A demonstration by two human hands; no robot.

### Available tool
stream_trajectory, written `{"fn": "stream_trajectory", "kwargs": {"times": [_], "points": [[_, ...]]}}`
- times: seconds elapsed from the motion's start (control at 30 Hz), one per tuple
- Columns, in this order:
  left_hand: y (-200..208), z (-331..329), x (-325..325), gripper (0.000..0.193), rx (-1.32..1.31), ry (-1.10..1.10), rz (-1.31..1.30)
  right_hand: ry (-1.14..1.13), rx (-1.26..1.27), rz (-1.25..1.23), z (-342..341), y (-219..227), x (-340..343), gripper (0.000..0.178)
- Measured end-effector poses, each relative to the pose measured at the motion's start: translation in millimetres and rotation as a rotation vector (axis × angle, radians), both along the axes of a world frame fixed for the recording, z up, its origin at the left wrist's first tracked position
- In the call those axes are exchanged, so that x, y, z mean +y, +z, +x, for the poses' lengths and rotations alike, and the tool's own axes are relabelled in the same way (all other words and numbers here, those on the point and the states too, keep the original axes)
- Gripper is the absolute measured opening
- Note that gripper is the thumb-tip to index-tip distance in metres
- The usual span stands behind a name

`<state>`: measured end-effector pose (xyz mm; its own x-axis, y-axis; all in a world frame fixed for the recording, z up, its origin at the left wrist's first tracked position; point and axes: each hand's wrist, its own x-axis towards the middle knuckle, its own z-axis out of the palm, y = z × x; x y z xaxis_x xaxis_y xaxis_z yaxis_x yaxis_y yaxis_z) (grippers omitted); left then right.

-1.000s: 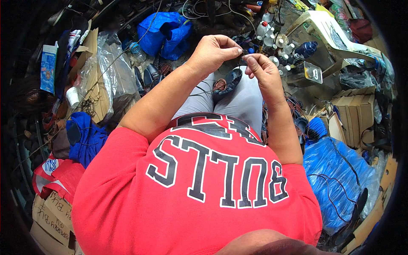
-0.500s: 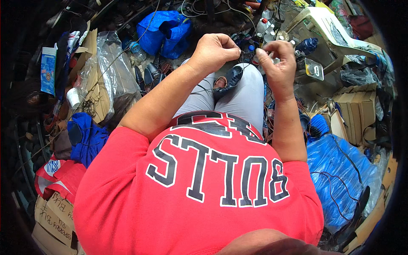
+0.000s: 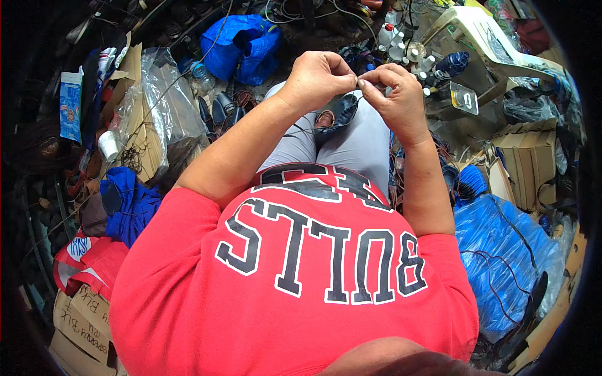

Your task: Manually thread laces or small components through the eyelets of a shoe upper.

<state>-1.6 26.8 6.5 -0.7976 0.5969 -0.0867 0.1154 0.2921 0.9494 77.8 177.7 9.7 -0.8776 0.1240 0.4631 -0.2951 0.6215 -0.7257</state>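
Observation:
My left hand point(image 3: 318, 80) is closed in a pinch above my knees, palm turned inward. My right hand point(image 3: 396, 97) meets it from the other side, thumb and forefinger pressed together, the fingertips of both hands almost touching. Whatever lies between the fingertips is too small to make out. Just below them a dark shoe point(image 3: 343, 113) rests between my thighs, its opening showing a brown inside. A thin dark cord point(image 3: 300, 133) runs over my grey trousers beside the shoe.
Ahead stand a blue bag point(image 3: 241, 50) and several small bottles point(image 3: 396, 47). A white plastic chair point(image 3: 480, 31) is at the far right. Cardboard and clear plastic point(image 3: 172, 94) lie on the left, a blue plastic-wrapped bundle point(image 3: 495, 263) on the right. Flat cardboard boxes point(image 3: 527, 160) stand beyond it.
My right hand has moved left and slightly down, bringing its fingertips up against those of my left hand. Its fingers have closed from a looser curl. My left hand has barely moved.

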Motion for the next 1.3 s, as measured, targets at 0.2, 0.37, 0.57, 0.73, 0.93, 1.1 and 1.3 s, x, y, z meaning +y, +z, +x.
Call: {"fn": "stream_trajectory", "kwargs": {"times": [0.2, 0.37, 0.57, 0.73, 0.93, 1.1, 1.3], "points": [[-1.1, 1.8, 1.6, 0.009, 0.006, -0.024, -0.020, 0.010, -0.100, -0.112, 1.7, -6.5, -1.4, 0.009], [-6.7, -0.6, -0.8, 0.009, -0.100, -0.043, 0.030, 0.045, -0.222, -0.159, 4.2, -7.4, 1.0, 0.009], [-7.7, -2.0, -2.5, 0.010, -0.243, -0.061, 0.134, 0.125, -0.231, -0.252, 3.4, -14.2, 7.8, 0.012], [-4.8, -1.1, -1.4, 0.009, -0.198, -0.069, 0.093, 0.095, -0.284, -0.268, 3.4, -11.8, 6.6, 0.013], [-5.3, -1.8, -2.2, 0.009, -0.189, -0.076, 0.087, 0.121, -0.305, -0.289, 3.2, -8.5, 5.7, 0.011], [-7.8, -6.2, -3.1, 0.009, -0.341, -0.054, 0.244, 0.099, -0.189, -0.526, -0.1, -26.3, 10.4, 0.013], [-10.3, -7.1, -2.9, 0.010, -0.456, -0.005, 0.372, 0.243, -0.461, -0.933, 13.1, -42.1, 8.5, 0.018]]}}
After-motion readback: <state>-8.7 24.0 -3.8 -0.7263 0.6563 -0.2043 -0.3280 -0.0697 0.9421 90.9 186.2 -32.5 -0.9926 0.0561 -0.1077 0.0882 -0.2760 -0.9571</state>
